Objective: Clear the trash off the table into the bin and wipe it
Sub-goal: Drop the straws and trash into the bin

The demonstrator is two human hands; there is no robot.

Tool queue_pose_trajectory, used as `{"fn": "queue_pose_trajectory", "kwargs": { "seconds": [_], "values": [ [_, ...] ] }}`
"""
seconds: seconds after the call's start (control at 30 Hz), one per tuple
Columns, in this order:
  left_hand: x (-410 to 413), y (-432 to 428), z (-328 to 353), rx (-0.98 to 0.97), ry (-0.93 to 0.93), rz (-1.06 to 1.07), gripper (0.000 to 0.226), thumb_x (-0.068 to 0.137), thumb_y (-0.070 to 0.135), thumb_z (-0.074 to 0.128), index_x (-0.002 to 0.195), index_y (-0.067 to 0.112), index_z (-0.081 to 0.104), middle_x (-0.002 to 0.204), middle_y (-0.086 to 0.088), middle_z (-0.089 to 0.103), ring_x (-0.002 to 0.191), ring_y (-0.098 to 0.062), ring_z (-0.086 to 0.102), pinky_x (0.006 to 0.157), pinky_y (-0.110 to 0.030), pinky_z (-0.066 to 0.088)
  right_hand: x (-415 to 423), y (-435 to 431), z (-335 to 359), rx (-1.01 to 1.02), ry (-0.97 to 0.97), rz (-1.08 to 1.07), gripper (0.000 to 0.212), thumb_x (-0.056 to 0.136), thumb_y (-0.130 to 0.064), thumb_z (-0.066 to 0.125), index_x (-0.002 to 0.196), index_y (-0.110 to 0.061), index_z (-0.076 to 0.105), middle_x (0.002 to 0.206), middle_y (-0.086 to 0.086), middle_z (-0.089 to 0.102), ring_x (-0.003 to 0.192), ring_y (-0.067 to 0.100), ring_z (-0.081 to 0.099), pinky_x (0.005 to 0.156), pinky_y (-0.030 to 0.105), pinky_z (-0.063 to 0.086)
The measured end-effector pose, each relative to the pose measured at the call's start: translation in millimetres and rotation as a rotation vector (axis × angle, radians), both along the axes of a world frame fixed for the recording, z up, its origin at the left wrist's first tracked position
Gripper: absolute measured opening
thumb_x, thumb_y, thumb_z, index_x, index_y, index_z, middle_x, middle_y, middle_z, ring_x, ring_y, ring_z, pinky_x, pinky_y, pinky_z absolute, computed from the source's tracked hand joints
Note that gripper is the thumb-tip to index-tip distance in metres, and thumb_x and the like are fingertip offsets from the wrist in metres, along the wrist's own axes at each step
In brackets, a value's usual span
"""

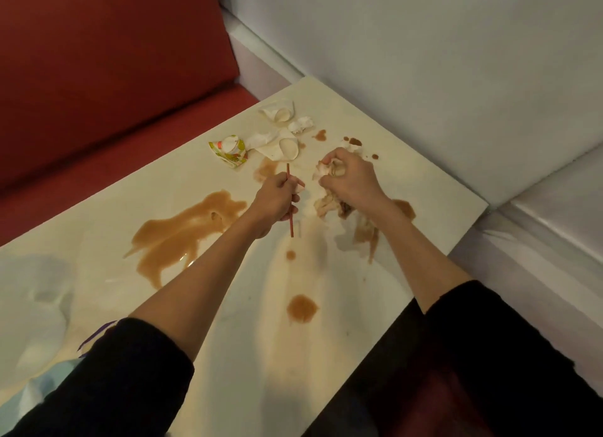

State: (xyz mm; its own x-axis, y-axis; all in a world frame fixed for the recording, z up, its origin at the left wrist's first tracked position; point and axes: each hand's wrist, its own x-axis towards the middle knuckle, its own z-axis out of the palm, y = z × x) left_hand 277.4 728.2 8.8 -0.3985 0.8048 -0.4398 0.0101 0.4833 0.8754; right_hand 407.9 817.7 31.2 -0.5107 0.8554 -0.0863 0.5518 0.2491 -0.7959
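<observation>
Pinching thin red straw (291, 226): left fingers (293, 188) | clutching soggy crumpled napkin (326, 205): right fingers (337, 163)

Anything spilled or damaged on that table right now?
Yes. A large brown puddle spreads over the table left of the left hand holding a straw, with smaller spots nearer and by the wall. Crushed cups lie at the far end. The right hand grips soggy, stained napkins.

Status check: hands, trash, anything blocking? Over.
Left hand grips red straw. Right hand clutches soggy napkins. Crushed cups and brown spills on table ahead, unwiped. Bin not in view.
</observation>
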Motion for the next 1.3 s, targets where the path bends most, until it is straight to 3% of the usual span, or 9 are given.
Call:
{"fn": "queue_pose_trajectory", "kwargs": {
  "seconds": [0.37, 0.5, 0.63, 0.87, 0.93, 1.03, 1.13, 1.2, 1.3],
  "values": [
    [134, -32, 11, 0.092, -0.009, -0.405, 0.030, 0.105, 0.028, 0.036, 0.108, 0.011, 0.061, 0.079, -0.002, 0.054, 0.063, -0.014, 0.052, 0.061, -0.025, 0.044, 149, -91, 14, 0.116, 0.019, -0.399, 0.027, 0.085, -0.012, 0.066, 0.111, -0.017, 0.061, 0.112, -0.004, 0.061, 0.100, 0.009, 0.052, 0.077, 0.016, 0.043],
    [204, -41, 4, 0.095, 0.007, -0.570, 0.030, 0.105, 0.026, 0.035, 0.108, 0.009, 0.060, 0.082, -0.005, 0.056, 0.066, -0.014, 0.052, 0.054, -0.021, 0.043, 215, -120, 10, 0.107, -0.005, -0.530, 0.022, 0.089, -0.012, 0.062, 0.110, -0.017, 0.059, 0.107, -0.005, 0.057, 0.095, 0.008, 0.051, 0.064, -0.001, 0.037],
    [283, -58, -8, 0.102, -0.020, -0.727, 0.024, 0.104, 0.024, 0.040, 0.101, 0.010, 0.059, 0.074, -0.004, 0.054, 0.059, -0.014, 0.051, 0.041, -0.016, 0.039, 292, -152, 0, 0.088, -0.039, -0.698, 0.019, 0.089, -0.012, 0.060, 0.107, -0.017, 0.059, 0.108, 0.001, 0.060, 0.092, 0.011, 0.054, 0.060, 0.002, 0.034],
    [410, -89, -38, -0.018, -0.060, -0.960, 0.013, 0.099, 0.012, 0.040, 0.102, 0.014, 0.052, 0.084, -0.006, 0.056, 0.061, -0.014, 0.053, 0.041, -0.021, 0.042, 408, -223, -21, 0.003, -0.068, -0.996, 0.006, 0.092, -0.014, 0.052, 0.096, -0.014, 0.057, 0.089, 0.004, 0.063, 0.075, 0.016, 0.056, 0.056, 0.018, 0.040],
    [440, -100, -48, -0.036, -0.028, -1.056, 0.013, 0.096, 0.011, 0.040, 0.104, 0.015, 0.049, 0.094, -0.009, 0.059, 0.067, -0.019, 0.057, 0.045, -0.025, 0.047, 433, -240, -31, -0.037, -0.117, -1.069, 0.011, 0.092, -0.016, 0.050, 0.100, -0.012, 0.058, 0.093, 0.006, 0.064, 0.081, 0.019, 0.058, 0.059, 0.023, 0.040],
    [477, -120, -63, -0.067, 0.020, -1.109, 0.014, 0.095, 0.013, 0.042, 0.108, 0.013, 0.038, 0.100, -0.014, 0.058, 0.085, -0.032, 0.063, 0.071, -0.047, 0.055, 460, -267, -45, -0.191, -0.135, -1.133, 0.023, 0.090, -0.023, 0.047, 0.111, -0.016, 0.049, 0.113, 0.007, 0.051, 0.096, 0.023, 0.052, 0.066, 0.031, 0.036],
    [498, -136, -78, -0.067, 0.099, -1.115, 0.023, 0.093, 0.011, 0.046, 0.108, 0.011, 0.029, 0.101, -0.009, 0.053, 0.098, -0.033, 0.059, 0.085, -0.046, 0.050, 473, -290, -61, -0.351, -0.197, -1.122, 0.038, 0.086, -0.018, 0.048, 0.122, -0.018, 0.036, 0.117, 0.005, 0.034, 0.100, 0.022, 0.038, 0.076, 0.031, 0.029],
    [508, -142, -91, -0.063, 0.166, -1.130, 0.026, 0.093, 0.008, 0.050, 0.114, 0.006, 0.034, 0.108, -0.010, 0.054, 0.100, -0.028, 0.056, 0.087, -0.041, 0.047, 477, -299, -77, -0.406, -0.228, -1.125, 0.044, 0.084, -0.008, 0.046, 0.125, -0.014, 0.031, 0.120, 0.006, 0.028, 0.104, 0.019, 0.031, 0.082, 0.030, 0.029],
    [520, -151, -108, -0.117, 0.247, -1.187, 0.021, 0.096, 0.018, 0.052, 0.109, 0.007, 0.040, 0.089, -0.004, 0.054, 0.082, -0.025, 0.056, 0.073, -0.038, 0.046, 483, -308, -105, -0.481, -0.253, -1.123, 0.044, 0.088, -0.007, 0.048, 0.126, -0.008, 0.025, 0.129, 0.014, 0.024, 0.120, 0.031, 0.032, 0.089, 0.039, 0.036]
  ]
}}
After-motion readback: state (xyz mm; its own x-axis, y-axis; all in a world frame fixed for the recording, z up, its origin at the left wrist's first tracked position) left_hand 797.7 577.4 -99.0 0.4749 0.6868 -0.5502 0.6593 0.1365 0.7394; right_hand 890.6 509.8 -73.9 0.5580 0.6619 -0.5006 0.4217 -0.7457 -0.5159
